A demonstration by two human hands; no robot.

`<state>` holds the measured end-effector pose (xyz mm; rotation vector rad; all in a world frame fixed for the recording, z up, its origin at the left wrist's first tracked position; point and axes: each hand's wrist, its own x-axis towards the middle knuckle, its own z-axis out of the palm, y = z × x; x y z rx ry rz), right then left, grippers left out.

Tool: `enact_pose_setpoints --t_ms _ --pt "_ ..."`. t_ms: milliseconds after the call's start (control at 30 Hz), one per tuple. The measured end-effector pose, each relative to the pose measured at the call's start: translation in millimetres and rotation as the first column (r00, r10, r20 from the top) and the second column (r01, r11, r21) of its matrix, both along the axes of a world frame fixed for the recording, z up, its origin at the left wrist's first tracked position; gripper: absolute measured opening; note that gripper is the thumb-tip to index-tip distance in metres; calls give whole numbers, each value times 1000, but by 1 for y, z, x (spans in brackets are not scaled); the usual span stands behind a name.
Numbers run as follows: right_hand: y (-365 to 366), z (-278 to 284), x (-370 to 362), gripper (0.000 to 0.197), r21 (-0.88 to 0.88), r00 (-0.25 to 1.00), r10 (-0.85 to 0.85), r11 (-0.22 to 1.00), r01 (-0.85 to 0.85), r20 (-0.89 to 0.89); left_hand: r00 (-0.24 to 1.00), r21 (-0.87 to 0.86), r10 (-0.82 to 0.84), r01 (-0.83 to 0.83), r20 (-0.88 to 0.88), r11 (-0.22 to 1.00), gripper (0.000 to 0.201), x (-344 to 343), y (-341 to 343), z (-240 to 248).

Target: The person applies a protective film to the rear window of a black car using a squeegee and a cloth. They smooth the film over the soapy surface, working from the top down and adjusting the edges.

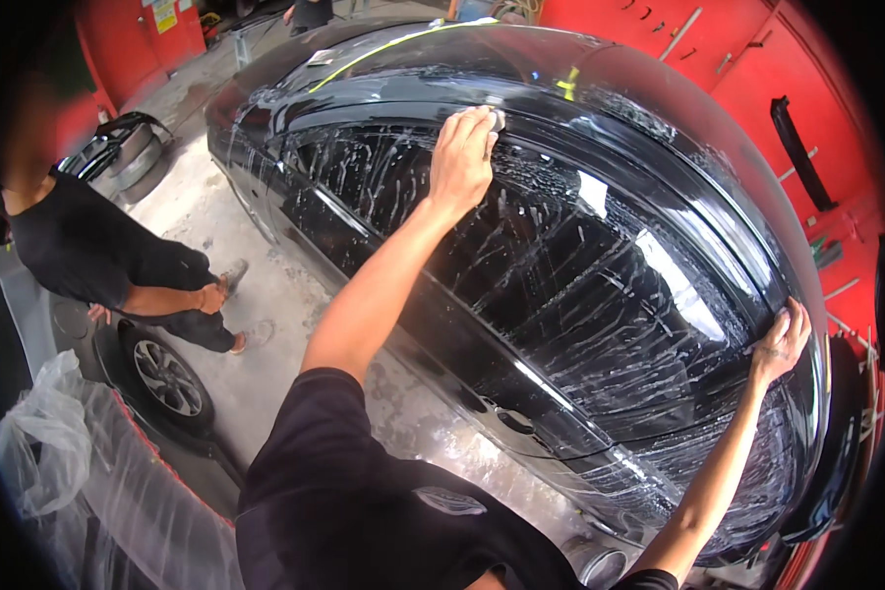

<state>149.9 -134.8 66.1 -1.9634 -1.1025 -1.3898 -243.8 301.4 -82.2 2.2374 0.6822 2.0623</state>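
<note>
A black car point(364, 251) fills the middle, its side windows and roof edge wet with milky streaks and drips. My left hand point(462, 162) presses a small pale block point(498, 120) against the roof edge above the window; its fingers are closed around the block, which they mostly cover. Further right, my right hand point(783, 342) rests on the rear part of the roof edge. Its fingers are bent over the body and nothing shows in them. Yellow tape point(393, 54) runs along the roof, with a short yellow piece point(567, 85) stuck further right.
On the left stands another person in black point(98, 246), one hand near the waist. Beside them are a car wheel point(167, 378) and clear plastic sheeting point(59, 433) over another vehicle. Stacked wheel rims point(138, 162) sit behind. A red wall point(737, 69) with hanging parts lies beyond the car.
</note>
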Motion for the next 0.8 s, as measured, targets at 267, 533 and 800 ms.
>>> enact_pose_setpoints --t_ms 267,533,800 --pt "-5 5 -1 29 -9 999 13 1000 -13 -37 965 210 -242 258 -97 943 33 65 -73 38" --pt "6 0 -8 30 23 1000 -17 1000 17 -22 996 -128 90 -88 8 988 26 13 -17 12" --pt "-7 3 -1 30 2 999 -17 1000 17 -35 975 225 -193 215 -114 950 36 55 -58 23"
